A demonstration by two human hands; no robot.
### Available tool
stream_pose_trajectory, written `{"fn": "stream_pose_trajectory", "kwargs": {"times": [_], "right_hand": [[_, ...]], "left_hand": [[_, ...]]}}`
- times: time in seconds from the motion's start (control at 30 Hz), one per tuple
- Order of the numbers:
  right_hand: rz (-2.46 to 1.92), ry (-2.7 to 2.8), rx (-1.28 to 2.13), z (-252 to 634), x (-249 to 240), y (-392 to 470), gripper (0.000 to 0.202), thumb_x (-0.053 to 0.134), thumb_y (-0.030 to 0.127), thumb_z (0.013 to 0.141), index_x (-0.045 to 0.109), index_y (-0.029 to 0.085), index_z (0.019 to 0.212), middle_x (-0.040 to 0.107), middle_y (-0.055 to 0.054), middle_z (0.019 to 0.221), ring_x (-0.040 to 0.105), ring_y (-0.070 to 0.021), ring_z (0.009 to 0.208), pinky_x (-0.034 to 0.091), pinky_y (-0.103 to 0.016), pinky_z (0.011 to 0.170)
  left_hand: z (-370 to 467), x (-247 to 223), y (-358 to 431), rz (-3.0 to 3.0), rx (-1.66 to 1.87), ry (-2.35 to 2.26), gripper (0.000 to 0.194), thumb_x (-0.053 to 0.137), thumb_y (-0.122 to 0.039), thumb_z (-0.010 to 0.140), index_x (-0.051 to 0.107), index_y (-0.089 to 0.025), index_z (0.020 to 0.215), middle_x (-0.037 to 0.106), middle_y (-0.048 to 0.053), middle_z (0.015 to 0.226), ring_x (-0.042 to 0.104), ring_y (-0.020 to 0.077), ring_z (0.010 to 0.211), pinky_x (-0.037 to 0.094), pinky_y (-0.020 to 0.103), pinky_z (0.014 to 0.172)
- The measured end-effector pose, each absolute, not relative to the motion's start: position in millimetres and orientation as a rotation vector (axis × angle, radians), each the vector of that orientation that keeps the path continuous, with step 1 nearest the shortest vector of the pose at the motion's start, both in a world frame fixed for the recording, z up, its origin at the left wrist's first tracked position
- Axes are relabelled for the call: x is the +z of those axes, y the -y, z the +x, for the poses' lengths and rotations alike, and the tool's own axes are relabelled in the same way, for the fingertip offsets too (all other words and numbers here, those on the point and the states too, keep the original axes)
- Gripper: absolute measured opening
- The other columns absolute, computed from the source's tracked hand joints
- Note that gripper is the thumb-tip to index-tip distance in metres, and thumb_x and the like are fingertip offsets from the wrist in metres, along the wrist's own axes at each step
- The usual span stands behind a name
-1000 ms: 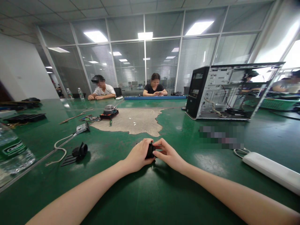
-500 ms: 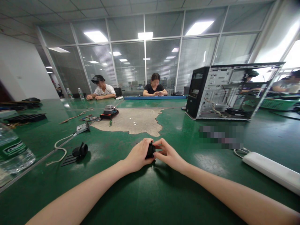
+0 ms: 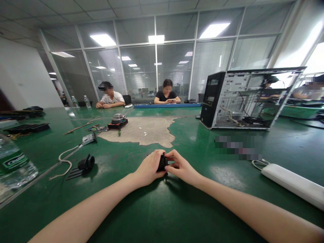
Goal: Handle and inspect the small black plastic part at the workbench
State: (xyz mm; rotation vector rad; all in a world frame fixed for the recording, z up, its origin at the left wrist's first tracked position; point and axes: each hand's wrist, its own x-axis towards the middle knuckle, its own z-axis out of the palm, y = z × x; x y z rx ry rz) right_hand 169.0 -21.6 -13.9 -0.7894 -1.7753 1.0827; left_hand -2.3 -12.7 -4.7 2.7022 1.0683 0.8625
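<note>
A small black plastic part [image 3: 162,164] is between my two hands, low over the green table [image 3: 162,209]. My left hand [image 3: 151,168] wraps round it from the left, covering much of it. The fingertips and thumb of my right hand [image 3: 181,166] pinch its right edge. Its exact kind is hidden by the fingers. To the left lies another black plastic piece [image 3: 86,164], with a round collar and several thin prongs.
An opened computer case [image 3: 215,101] stands at the right, behind a white power strip [image 3: 291,182]. On the left are a water bottle [image 3: 16,165], a metal part [image 3: 89,138] and a cord. Two people sit across the table; others are at the far right.
Both hands keep their hold on the black part with hardly any movement. The right fingertips have shifted very slightly.
</note>
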Motion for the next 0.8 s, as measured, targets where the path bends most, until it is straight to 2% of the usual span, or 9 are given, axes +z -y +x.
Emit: {"fn": "stream_pose_trajectory", "kwargs": {"times": [0.2,0.4,0.8], "right_hand": [[-0.799,1.762,1.079,168.4,-14.2,21.3,0.019,0.055,0.024,0.076,0.046,0.022,0.092,0.049,-0.002,0.095,0.053,-0.0174,0.097,0.05,-0.028,0.071],[-0.85,1.774,1.071,169.7,-15.3,19.6,0.028,0.055,0.022,0.076,0.044,0.022,0.102,0.051,-0.004,0.102,0.053,-0.0174,0.097,0.049,-0.032,0.077],[-0.816,1.728,1.112,168.8,-12.1,20.8,0.018,0.056,0.025,0.075,0.047,0.021,0.09,0.052,-0.002,0.094,0.054,-0.0176,0.096,0.049,-0.031,0.075]], "left_hand": [[-1.9,-5.0,12.2,2.688,0.896,-1.052,0.054,0.06,-0.023,0.068,0.031,-0.021,0.113,0.046,0.008,0.108,0.049,0.0237,0.097,0.042,0.04,0.081],[-2.2,-4.7,11.6,2.698,0.881,-1.042,0.054,0.06,-0.023,0.068,0.031,-0.02,0.113,0.046,0.008,0.107,0.049,0.0231,0.096,0.042,0.039,0.081],[-1.4,-4.6,12.1,2.692,0.887,-1.063,0.054,0.061,-0.024,0.068,0.03,-0.02,0.113,0.046,0.008,0.108,0.049,0.0237,0.097,0.042,0.04,0.081]]}}
